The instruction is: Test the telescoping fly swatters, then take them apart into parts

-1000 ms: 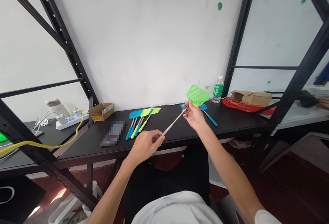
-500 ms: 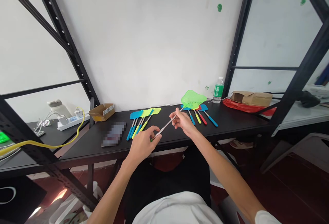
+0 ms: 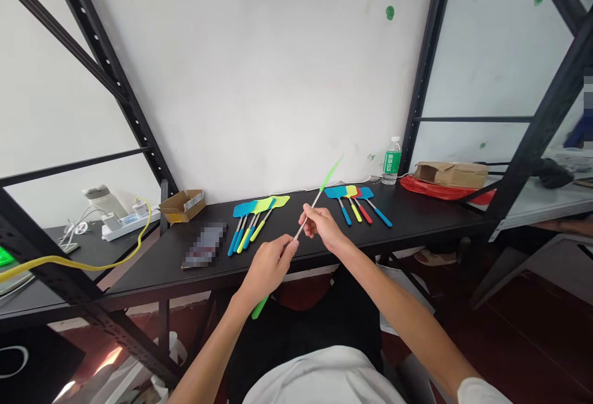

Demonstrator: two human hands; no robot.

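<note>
Holding step: left hand (image 3: 269,265), right hand (image 3: 322,226) both pinch green fly swatter (image 3: 329,176) near tabletop's (image 3: 152,263) front edge; next move likely needs aligned grips.

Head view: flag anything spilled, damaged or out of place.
Green smudges on the white wall stand out, blotchy against a pale surface. Nothing looks spilled on the black table. The green fly swatter, held by the left hand and right hand, is seen edge-on, so damage cannot be judged.

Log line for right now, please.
left hand: holds green swatter | right hand: on its shaft, farther up | swatter: edge-on to camera
</note>
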